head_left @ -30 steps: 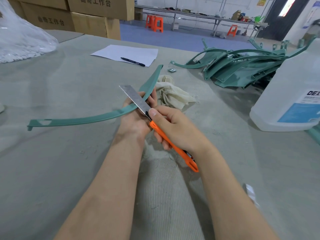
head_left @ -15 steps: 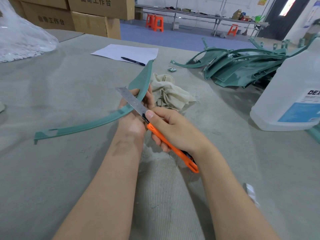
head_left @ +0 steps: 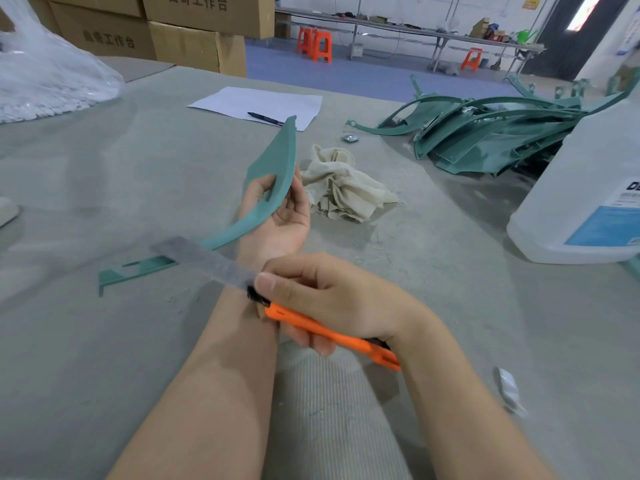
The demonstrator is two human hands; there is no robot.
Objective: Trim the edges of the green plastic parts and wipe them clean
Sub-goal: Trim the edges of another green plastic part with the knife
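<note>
From the head camera, I take the rag as my marker. Just left of it, my left hand is turned palm up, fingers and thumb curled round the wide end of the part, holding it off the table. The part's broad tip rises above the hand. Its thin tail curves down and away from the rag, and its far end hangs low over the table.

Nearer me than the rag, my right hand is clenched round the orange knife, thumb at the base of the blade. The blade is run out long and points away from the rag. It crosses in front of the part's tail and passes right over my left wrist. It is blurred, so I cannot tell whether it touches the plastic.

Beyond the rag to the right is the pile of green parts, with the jug at the right edge.

I judge this to be mid-trim, with wiping yet to come. The main risk is a slip, since the blade is so close to the bare wrist that a jerk towards me could cut it. A blade out this far may also flex or snap under side load. The tail has no support, so it can spring under pressure and let the edge dig in, gouging the plastic.
</note>
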